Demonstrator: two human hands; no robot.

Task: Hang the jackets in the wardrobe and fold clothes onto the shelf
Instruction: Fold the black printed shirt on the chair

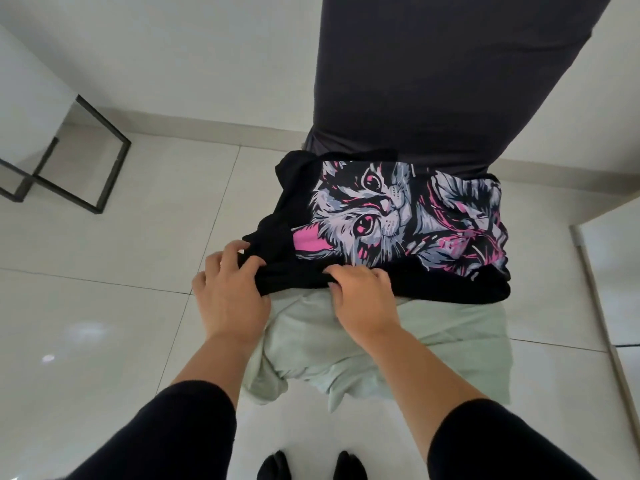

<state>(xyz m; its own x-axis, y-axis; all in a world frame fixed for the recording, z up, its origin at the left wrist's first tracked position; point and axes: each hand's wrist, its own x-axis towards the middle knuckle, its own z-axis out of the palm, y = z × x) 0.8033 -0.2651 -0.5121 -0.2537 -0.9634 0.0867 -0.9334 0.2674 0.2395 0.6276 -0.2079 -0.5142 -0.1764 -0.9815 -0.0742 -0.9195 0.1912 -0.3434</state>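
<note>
A black T-shirt (391, 216) with a grey and pink cat print lies bunched in the middle of the view. It rests partly over a pale green garment (381, 351) that spreads toward me. My left hand (230, 292) grips the shirt's black near-left edge, fingers curled into the fabric. My right hand (363, 296) pinches the same near hem a little to the right. Behind the shirt a dark grey cloth (450, 74) stretches up to the top of the frame.
White glossy floor tiles (104, 341) surround the clothes. A black metal frame (86, 161) with a white top stands at the left. A pale panel edge (595, 299) runs down the right side. My dark-socked feet (311, 465) show at the bottom.
</note>
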